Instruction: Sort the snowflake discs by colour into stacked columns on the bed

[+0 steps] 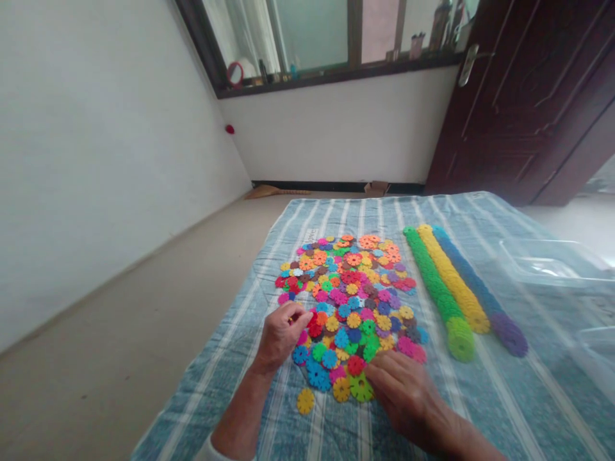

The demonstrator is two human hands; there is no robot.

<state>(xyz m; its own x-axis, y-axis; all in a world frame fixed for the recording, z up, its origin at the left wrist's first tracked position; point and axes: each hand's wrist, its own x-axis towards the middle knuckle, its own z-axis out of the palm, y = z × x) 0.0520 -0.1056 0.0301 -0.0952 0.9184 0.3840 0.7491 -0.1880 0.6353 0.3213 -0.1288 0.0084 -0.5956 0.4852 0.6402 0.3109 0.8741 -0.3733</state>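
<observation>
A heap of flat, flower-shaped plastic discs [353,301] in many colours lies on a blue striped cloth [480,397]. My left hand [281,334] rests at the heap's near left edge, fingers curled in a pinch around red discs [314,328]. My right hand [408,390] lies palm down at the heap's near edge, fingers stretched toward a green disc [361,387] and a red one [355,365]. To the right lie three long stacked rods of discs: green [437,291], yellow [454,282] and blue-purple [480,291].
A lone yellow disc [305,401] lies apart on the cloth near my left wrist. A clear plastic box [548,262] sits at the cloth's right side. Bare floor [120,333] runs left to a white wall; a dark door [523,102] stands behind.
</observation>
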